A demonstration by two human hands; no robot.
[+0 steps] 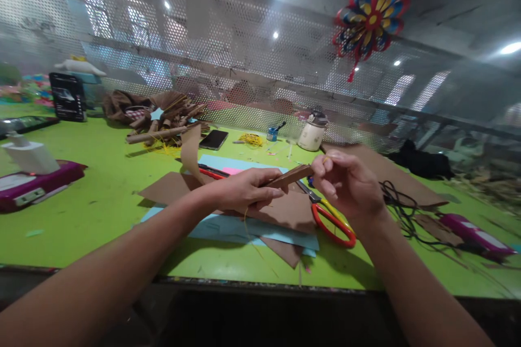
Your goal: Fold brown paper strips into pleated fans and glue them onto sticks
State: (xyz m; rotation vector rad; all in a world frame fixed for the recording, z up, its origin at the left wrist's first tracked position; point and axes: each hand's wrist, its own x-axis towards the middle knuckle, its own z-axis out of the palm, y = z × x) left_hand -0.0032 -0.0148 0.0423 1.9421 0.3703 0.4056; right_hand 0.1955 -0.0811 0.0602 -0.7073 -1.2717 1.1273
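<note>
My left hand (254, 187) is closed around a narrow folded strip of brown paper (295, 174), which points to the right. A thin yellow string (249, 227) hangs below that hand. At the strip's far end, my right hand (348, 181) has its thumb and forefinger pinched together; a small yellowish bit shows there, too small to name. Under the hands lie brown paper sheets (293, 211) on light blue paper (211, 230). Scissors with red and yellow handles (334, 222) rest just below my right hand. A red and black cutter (212, 171) lies behind my left hand.
Rolled brown paper pieces (163, 124), a dark phone (214, 140), yellow string (250, 140), a blue jar (272, 133) and a white bottle (312, 133) stand or lie behind. Purple power strips (476, 236) and black cable (401, 209) are at the sides. The green table's front edge (244, 282) is near.
</note>
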